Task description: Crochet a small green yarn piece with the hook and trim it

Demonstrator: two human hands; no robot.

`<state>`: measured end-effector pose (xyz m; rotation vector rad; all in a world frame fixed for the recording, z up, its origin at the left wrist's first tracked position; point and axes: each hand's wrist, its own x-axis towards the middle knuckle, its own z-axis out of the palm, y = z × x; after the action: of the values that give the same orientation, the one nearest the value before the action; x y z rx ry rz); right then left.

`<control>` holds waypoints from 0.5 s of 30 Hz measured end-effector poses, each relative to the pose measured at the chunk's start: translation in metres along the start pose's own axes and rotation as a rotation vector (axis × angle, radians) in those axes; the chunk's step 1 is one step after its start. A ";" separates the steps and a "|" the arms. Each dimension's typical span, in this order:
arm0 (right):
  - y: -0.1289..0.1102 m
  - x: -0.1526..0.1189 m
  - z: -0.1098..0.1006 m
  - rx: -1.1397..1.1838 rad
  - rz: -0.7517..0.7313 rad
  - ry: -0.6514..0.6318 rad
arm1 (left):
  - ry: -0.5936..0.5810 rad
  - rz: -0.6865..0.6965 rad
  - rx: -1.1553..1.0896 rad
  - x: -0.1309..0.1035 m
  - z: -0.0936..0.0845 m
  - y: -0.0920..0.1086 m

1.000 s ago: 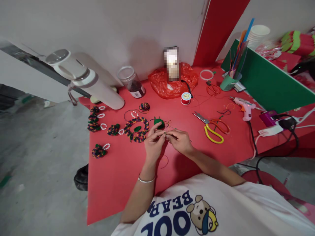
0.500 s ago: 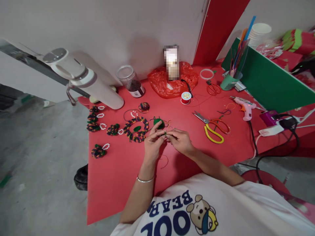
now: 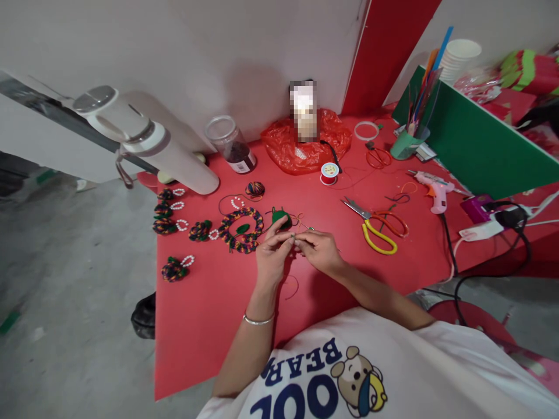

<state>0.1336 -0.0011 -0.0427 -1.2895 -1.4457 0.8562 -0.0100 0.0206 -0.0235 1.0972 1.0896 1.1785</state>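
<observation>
Over the middle of the red table, my left hand (image 3: 271, 254) and my right hand (image 3: 322, 249) meet at the fingertips. Both are closed in a pinch on a tiny bit of green yarn (image 3: 293, 236), mostly hidden by the fingers. A ball of green yarn (image 3: 281, 219) lies just beyond my left index finger, which sticks out. To its left is a multicoloured crocheted ring (image 3: 223, 230) with a green leaf-shaped piece (image 3: 242, 228) inside. A thin thread (image 3: 297, 286) curls on the table below my hands.
Scissors (image 3: 369, 224) and a pink glue gun (image 3: 437, 189) lie to the right. Several yarn pieces with white bead loops (image 3: 174, 269) sit at the left. Behind are a tall bottle (image 3: 186, 163), a jar (image 3: 238, 152), a thread spool (image 3: 329, 173) and a red plastic bag (image 3: 279, 148).
My fingertips have shifted very slightly, and less of the green bit shows between them. Everything on the table lies as before.
</observation>
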 end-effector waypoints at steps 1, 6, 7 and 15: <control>0.000 0.000 0.001 0.012 0.033 0.004 | 0.002 -0.009 -0.004 0.000 0.000 0.000; -0.001 0.001 0.006 0.164 0.201 0.035 | 0.024 0.012 0.040 -0.001 0.001 -0.001; -0.002 0.000 0.006 0.194 0.221 0.036 | 0.028 0.019 0.057 -0.001 0.001 0.000; -0.014 -0.001 0.001 0.201 0.171 0.005 | 0.077 0.140 0.194 0.002 0.000 0.000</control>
<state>0.1288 -0.0048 -0.0305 -1.2733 -1.2233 1.0821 -0.0101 0.0223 -0.0237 1.3041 1.2222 1.2527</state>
